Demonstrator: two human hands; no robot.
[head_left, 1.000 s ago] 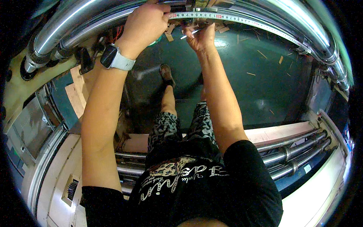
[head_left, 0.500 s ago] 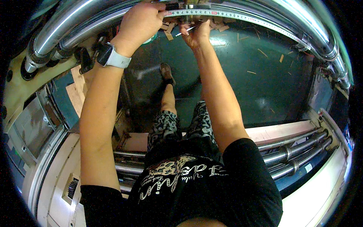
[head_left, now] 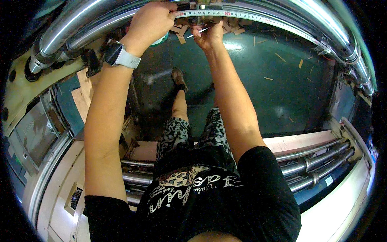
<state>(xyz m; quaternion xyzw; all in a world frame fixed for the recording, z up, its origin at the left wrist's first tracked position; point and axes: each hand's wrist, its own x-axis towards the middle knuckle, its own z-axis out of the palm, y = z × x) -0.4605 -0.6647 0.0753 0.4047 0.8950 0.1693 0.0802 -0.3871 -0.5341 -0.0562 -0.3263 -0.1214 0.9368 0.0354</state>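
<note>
A white measuring tape [head_left: 246,15] with black and red marks runs along the metal rollers at the top of the view. My left hand [head_left: 151,24], with a grey-strapped watch at its wrist, pinches the tape near its left visible stretch. Just below the tape, my right hand [head_left: 210,36] is closed around a slim white pen-like stick [head_left: 203,30], its tip pointing down to the left. The right thumb reaches up close to the tape's lower edge; whether it touches cannot be made out. Behind that hand, a metal fitting [head_left: 197,19] is partly hidden.
Shiny steel rollers [head_left: 314,20] arch across the far side, and more rollers [head_left: 294,167] lie behind me at the lower right. Wood-coloured scraps [head_left: 181,38] litter the dark green floor [head_left: 278,92]. A pale machine frame [head_left: 52,181] stands at left.
Both hands keep the same hold and nearly the same place. Only a very slight shift of the view shows.
</note>
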